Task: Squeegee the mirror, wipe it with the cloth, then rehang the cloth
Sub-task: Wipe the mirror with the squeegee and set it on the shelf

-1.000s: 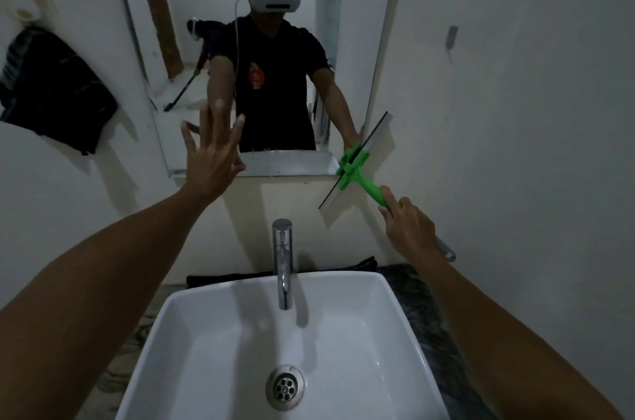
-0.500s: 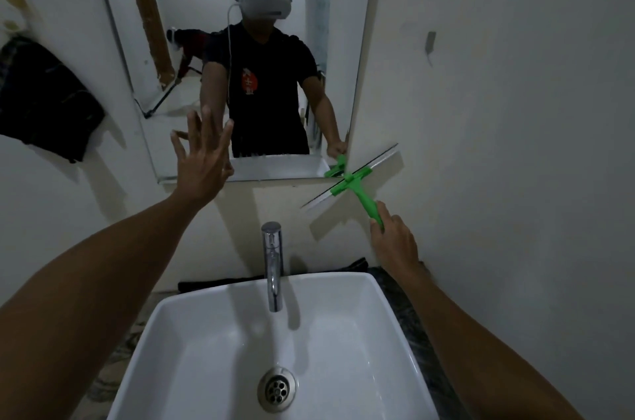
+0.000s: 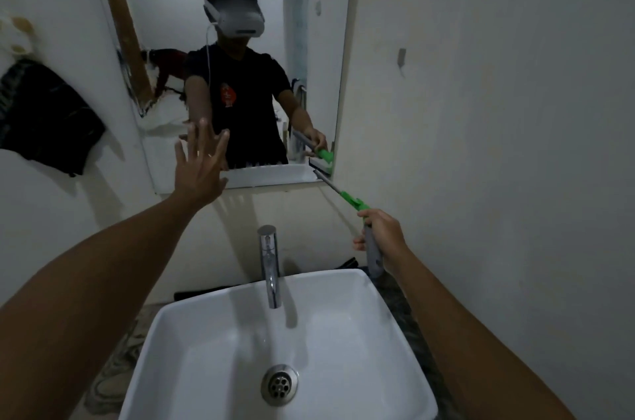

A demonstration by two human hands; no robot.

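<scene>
1. Head view, squeegee: your right hand (image 3: pixel 381 240) is curled round the grey end of the green-and-grey plastic squeegee (image 3: pixel 354 203), whose blade end sits at the lower right corner of the tall frameless wall mirror (image 3: pixel 240 24).
2. Handling, judged: the squeegee looks light and stiff. Its handle may be slick if wet, so keep your hold low on the grey grip.
3. Left hand (image 3: pixel 201 161): fingers spread and straight, holding nothing, raised before the mirror's lower edge. Whether it touches the glass, you cannot tell.
4. Dark cloth (image 3: pixel 48 120): hangs bunched on the left wall, well apart from the mirror, under a pale hook. It is likely soft and limp; take it near the top fold.
5. Mirror: thin and upright, probably fragile, so press evenly.
6. Below: white square ceramic basin (image 3: pixel 395 316) with chrome tap (image 3: pixel 269 265) on the table.
</scene>
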